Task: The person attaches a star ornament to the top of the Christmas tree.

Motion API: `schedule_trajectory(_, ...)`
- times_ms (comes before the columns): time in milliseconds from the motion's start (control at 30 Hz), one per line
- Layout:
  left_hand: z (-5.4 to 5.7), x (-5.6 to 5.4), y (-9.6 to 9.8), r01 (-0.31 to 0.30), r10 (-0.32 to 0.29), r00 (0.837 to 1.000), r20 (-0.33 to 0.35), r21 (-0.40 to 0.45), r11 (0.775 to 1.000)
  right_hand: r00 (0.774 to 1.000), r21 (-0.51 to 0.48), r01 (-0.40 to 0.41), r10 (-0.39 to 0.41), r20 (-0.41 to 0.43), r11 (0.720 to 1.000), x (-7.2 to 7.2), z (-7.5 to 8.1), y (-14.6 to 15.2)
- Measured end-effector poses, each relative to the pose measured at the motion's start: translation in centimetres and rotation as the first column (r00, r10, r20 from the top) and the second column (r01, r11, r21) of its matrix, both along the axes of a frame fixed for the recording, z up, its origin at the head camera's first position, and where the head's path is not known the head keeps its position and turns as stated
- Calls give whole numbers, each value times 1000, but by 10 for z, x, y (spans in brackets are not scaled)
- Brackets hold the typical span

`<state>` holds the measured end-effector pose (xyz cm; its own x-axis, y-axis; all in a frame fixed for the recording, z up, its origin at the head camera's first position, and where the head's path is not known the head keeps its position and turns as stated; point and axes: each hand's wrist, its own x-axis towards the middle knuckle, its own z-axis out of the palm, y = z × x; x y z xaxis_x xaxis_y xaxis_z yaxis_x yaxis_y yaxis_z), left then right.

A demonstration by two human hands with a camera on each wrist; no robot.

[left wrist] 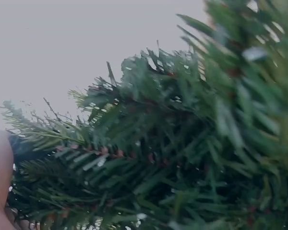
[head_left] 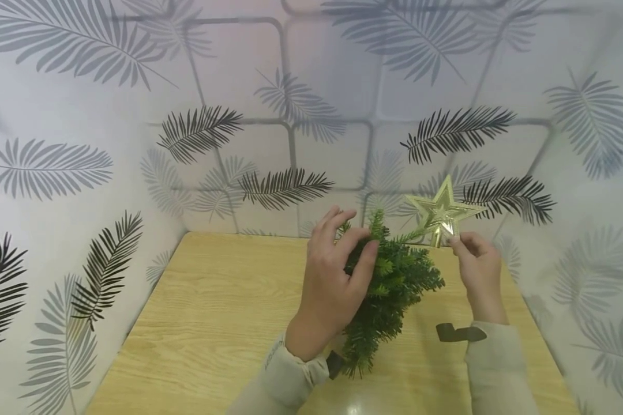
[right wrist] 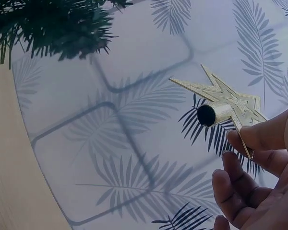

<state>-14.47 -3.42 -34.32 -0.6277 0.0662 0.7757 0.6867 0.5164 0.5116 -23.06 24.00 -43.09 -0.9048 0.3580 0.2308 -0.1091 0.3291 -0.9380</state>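
Observation:
A small green artificial Christmas tree (head_left: 394,282) stands tilted above the table's middle, and its needled branches fill most of the left wrist view. My left hand (head_left: 334,276) curls its fingers and thumb round the upper left branches; part of the top is hidden behind them. To the right, my right hand (head_left: 480,271) pinches one point of a shiny gold star tree topper (head_left: 443,212) between thumb and fingers. The star is upright, close beside the treetop. In the right wrist view, the topper's hollow tube (right wrist: 213,115) shows its dark round opening toward the tree.
A light wooden table (head_left: 218,305) lies beneath both hands. Walls with a grey and black leaf print (head_left: 337,155) enclose it at the back and both sides. Dark straps (head_left: 459,333) show at both sleeves.

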Motion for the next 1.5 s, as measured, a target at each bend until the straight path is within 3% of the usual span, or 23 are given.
schedule_trajectory(267, 6, 3, 1, -4, 5, 998, 63, -16, 1000, 999, -70, -23, 20, -39, 997, 5, 19, -7)
schedule_trajectory(533, 9, 3, -5, -4, 7, 995, 97, -32, 999, 984, -102, -74, 56, -168, 992, 8, 45, -11)
schedule_trajectory(733, 11, 2, -7, -10, 18, 995, 96, -82, 997, 967, -210, -138, 87, -238, 968, 12, 62, -20)
schedule_trajectory(1067, 16, 2, -10, -1, 14, 992, 129, -98, 995, 910, -292, -277, 153, -386, 915, 16, 84, -33)
schedule_trajectory(1300, 17, 3, -10, 6, 9, 990, 138, -107, 994, 874, -293, -334, 178, -452, 896, 25, 96, -40)
schedule_trajectory(1500, 19, 5, -11, 51, -32, 985, 168, -107, 993, 823, -316, -414, 203, -531, 853, 36, 109, -48)
